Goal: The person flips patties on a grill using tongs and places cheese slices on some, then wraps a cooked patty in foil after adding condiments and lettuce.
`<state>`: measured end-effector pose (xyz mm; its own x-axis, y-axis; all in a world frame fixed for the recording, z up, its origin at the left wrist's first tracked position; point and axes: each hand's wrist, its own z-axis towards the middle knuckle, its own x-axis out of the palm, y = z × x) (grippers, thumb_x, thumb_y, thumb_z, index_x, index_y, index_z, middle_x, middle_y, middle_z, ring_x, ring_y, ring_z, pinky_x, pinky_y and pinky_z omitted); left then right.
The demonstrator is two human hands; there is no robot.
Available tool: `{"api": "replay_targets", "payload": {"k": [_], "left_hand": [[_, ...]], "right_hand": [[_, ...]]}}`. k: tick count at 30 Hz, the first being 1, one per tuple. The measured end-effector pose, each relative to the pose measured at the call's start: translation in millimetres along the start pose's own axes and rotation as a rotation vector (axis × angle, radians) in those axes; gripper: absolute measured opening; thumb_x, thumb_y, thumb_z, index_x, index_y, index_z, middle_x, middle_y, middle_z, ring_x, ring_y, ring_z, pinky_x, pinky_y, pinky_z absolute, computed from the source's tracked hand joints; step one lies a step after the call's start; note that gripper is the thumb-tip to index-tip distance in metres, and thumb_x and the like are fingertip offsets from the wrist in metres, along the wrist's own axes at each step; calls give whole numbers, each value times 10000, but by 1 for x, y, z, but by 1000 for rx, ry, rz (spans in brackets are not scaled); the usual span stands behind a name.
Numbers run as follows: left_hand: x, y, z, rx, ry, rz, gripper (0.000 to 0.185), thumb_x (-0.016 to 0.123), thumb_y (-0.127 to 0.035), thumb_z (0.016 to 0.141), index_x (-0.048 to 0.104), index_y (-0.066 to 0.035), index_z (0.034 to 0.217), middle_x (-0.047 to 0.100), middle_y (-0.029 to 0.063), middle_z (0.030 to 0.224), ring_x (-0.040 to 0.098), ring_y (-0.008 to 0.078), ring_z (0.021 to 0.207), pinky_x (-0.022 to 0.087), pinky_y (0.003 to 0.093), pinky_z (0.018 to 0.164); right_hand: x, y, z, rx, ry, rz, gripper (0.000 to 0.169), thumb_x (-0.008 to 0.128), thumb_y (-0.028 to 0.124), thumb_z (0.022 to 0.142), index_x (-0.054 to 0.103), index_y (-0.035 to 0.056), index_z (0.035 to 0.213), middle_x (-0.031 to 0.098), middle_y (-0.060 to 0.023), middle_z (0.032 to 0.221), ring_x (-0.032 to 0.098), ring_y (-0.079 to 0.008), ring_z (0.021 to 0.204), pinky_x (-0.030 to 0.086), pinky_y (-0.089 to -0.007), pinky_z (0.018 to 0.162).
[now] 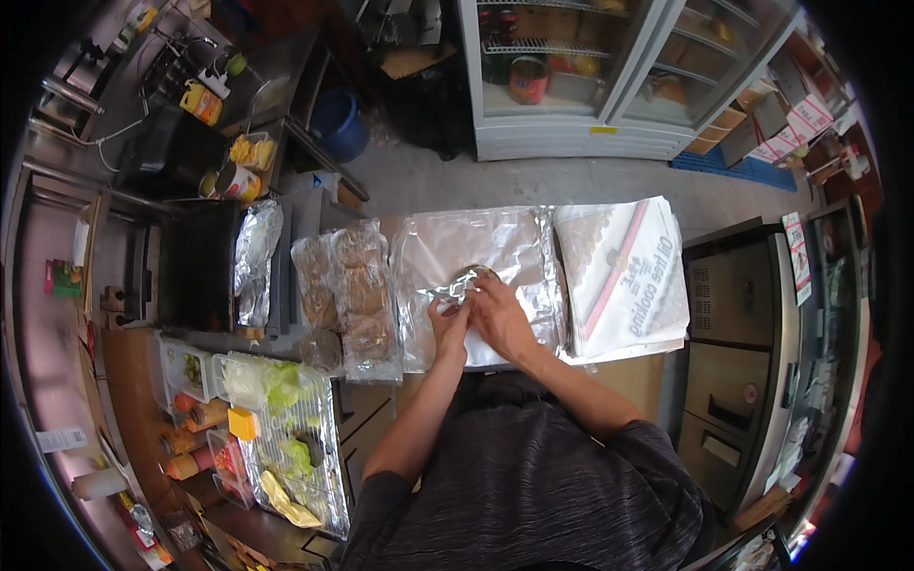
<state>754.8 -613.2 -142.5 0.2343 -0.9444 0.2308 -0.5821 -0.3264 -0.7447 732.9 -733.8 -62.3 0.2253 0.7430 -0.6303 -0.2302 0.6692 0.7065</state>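
In the middle of the foil-covered work surface (457, 232), a small round brown item (477, 274) lies partly under shiny clear film or foil. My left hand (450, 328) pinches at the near left edge of this shiny wrap (457, 289). Close against it, my right hand (503, 314) bends over the item with its fingertips on the wrap. The fingers hide much of the item, so its exact kind is unclear. Left of the hands lie clear bags of brown buns (360, 285).
A stack of printed paper wrappers (628, 285) lies at the right. Lower left, a foil-lined tray (314, 428) bears lettuce (282, 385) and yellow cheese slices (243, 424). A foil-covered griddle (258, 260) stands farther left. A glass-door fridge (578, 139) is across the floor.
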Motion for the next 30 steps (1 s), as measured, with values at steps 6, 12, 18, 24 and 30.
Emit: {"api": "replay_targets", "payload": {"k": [6, 12, 18, 24, 30], "left_hand": [[1, -6, 3, -57, -14, -195, 707, 647, -58, 853, 173, -143, 1371, 568, 144, 1089, 604, 217, 922, 530, 360, 819], [14, 8, 32, 129, 127, 55, 490, 646, -18, 860, 374, -69, 1264, 584, 127, 1092, 621, 214, 942, 540, 351, 815], [36, 8, 59, 57, 229, 266, 381, 712, -201, 879, 510, -70, 1174, 613, 60, 1078, 613, 150, 907, 513, 283, 772], [74, 10, 64, 107, 282, 295, 373, 723, -268, 878, 483, -57, 1068, 612, 36, 909, 585, 95, 777, 469, 224, 640], [75, -25, 13, 219, 472, 233, 388, 630, -189, 942, 402, -38, 1218, 589, 31, 962, 583, 93, 856, 487, 242, 776]], "right_hand": [[8, -13, 4, 106, -11, -136, 436, 637, 138, 844, 521, -64, 1213, 558, -242, 1208, 522, -408, 1134, 429, -437, 980], [-5, -63, 34, 317, 45, 42, 370, 594, 233, 906, 551, -52, 1137, 639, -249, 1020, 615, -415, 944, 483, -461, 832], [-4, -132, 54, 570, 157, 187, 526, 587, 420, 920, 556, -52, 1150, 656, -242, 1005, 647, -375, 896, 511, -413, 811], [-18, -160, 61, 988, 206, 1025, 529, 498, 455, 973, 588, -16, 1197, 656, -74, 1100, 615, -163, 976, 489, -288, 874], [-33, -132, 35, 1065, 163, 1478, 434, 495, 391, 986, 597, 22, 1188, 654, -123, 1111, 630, -200, 1020, 523, -318, 867]]}}
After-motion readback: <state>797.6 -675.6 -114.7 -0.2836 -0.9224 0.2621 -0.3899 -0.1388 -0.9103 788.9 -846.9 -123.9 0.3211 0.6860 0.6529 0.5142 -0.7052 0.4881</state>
